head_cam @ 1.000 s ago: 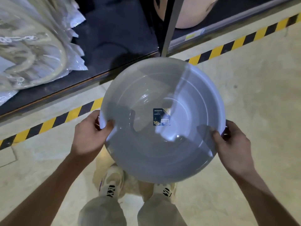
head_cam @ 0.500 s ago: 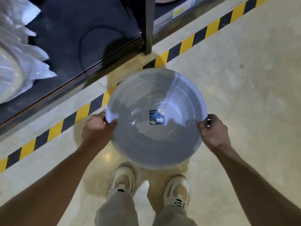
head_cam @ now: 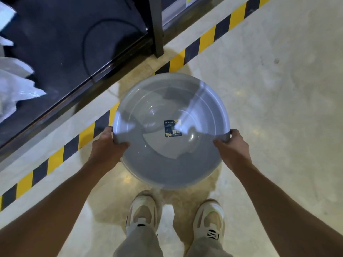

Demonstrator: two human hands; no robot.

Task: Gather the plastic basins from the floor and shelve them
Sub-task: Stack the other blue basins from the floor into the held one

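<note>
- Grey plastic basin point(head_cam: 172, 160) held above floor, open side up.
- Left hand point(head_cam: 106, 147) grips its left rim; right hand point(head_cam: 232, 145) grips right rim.
- Dark shelf point(head_cam: 65, 49) upper left.

I was looking down into what read as a shop or stockroom aisle. A low black shelf deck point(head_cam: 61, 43) ran along the left, carried by a dark metal upright point(head_cam: 156, 26), with a pale price-tag strip point(head_cam: 178, 5) fixed along the next shelf's front edge. Goods wrapped in clear plastic bags point(head_cam: 13, 88) lay on the deck. Yellow-and-black hazard tape point(head_cam: 206, 38) marked the polished pale floor point(head_cam: 278, 108) beside the racking. The grey basin point(head_cam: 172, 162) I saw carried a retail sticker with a barcode point(head_cam: 173, 128).
</note>
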